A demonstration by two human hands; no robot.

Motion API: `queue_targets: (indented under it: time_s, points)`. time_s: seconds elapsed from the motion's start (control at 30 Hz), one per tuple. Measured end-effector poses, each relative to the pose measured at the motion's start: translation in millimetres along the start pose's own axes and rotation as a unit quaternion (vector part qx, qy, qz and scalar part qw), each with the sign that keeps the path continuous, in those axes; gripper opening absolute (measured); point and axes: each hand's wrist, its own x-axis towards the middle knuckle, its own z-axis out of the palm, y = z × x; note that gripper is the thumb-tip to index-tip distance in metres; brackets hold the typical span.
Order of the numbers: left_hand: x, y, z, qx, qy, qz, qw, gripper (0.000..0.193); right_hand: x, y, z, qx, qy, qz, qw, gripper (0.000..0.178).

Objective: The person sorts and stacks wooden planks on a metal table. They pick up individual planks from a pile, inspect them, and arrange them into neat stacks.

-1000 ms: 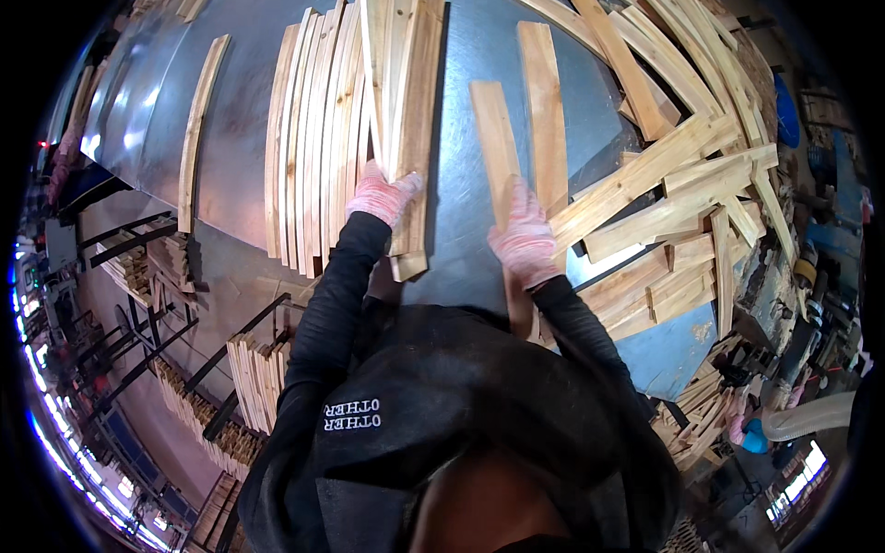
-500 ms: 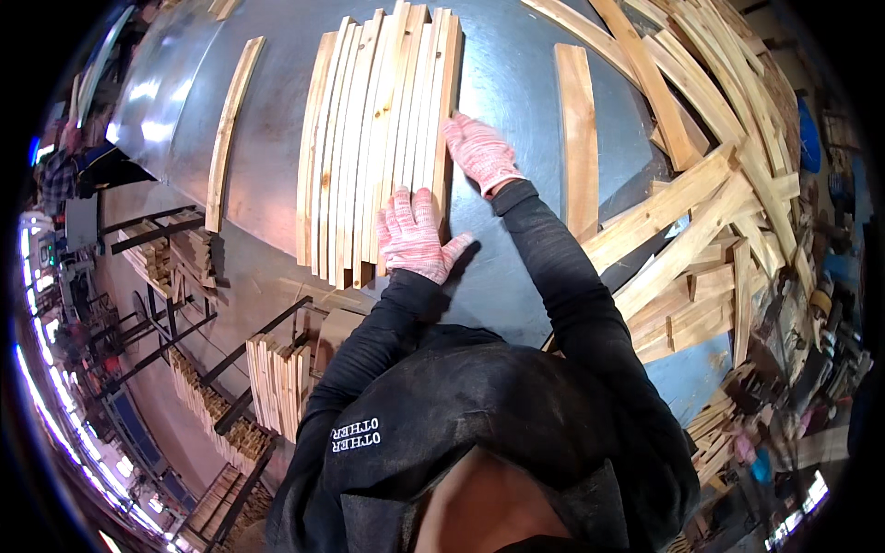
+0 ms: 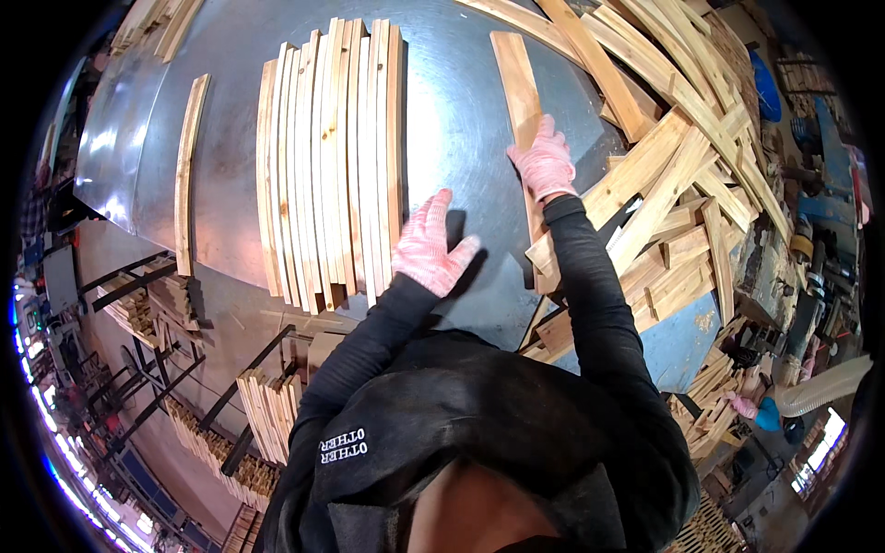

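My right hand, in a pink-and-white knit glove, is closed over a flat wooden board that slants on the metal tabletop. Part of the board is hidden beneath the hand. My left hand, gloved alike, hovers with thumb and fingers apart and nothing in it. Just left of it stands a row of narrow wooden strips packed side by side, their near ends slightly uneven.
A single strip lies apart on the left of the metal table. Loose boards pile up crosswise on the right. Racks with stacked wood stand below the table at left. A ribbed hose is at far right.
My right hand has left the row's right side and moved right onto the separate board, which now lies more tilted. My left hand has come off the strips. The whole view has shifted.
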Motion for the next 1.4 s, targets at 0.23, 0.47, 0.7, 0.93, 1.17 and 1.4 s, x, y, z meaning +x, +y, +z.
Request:
queue_targets:
  time_s: [0.23, 0.47, 0.7, 0.93, 1.17, 1.4]
  points:
    - [25.2, -16.1, 58.0, -0.503, -0.187, -0.131, 0.833, 0.063, 58.1, 22.1, 30.0, 0.522, -0.13, -0.157, 0.828, 0.052]
    - [31.1, -46.9, 31.9, -0.328, -0.129, -0.168, 0.921, 0.038, 124.1, 38.3, -48.6, -0.058, 0.235, -0.154, 0.958, 0.1]
    - [-0.1, -20.9, 26.8, 0.041, 0.053, -0.241, 0.968, 0.041, 191.8, 105.8, -75.3, -0.161, 0.068, -0.047, 0.983, 0.098]
    - [20.8, -42.6, -7.7, 0.351, 0.126, -0.047, 0.927, 0.072, 179.6, 100.2, -85.5, 0.362, -0.158, -0.189, 0.899, 0.07]
    - [98.7, -5.9, 22.4, 0.091, 0.076, 0.325, 0.938, 0.06, 54.1, 23.1, -21.9, 0.12, -0.154, -0.442, 0.875, 0.055]
    - [97.5, 2.9, 13.7, -0.536, -0.098, -0.288, 0.787, 0.039, 210.8, 86.7, -49.1, -0.173, 0.197, -0.177, 0.948, 0.098]
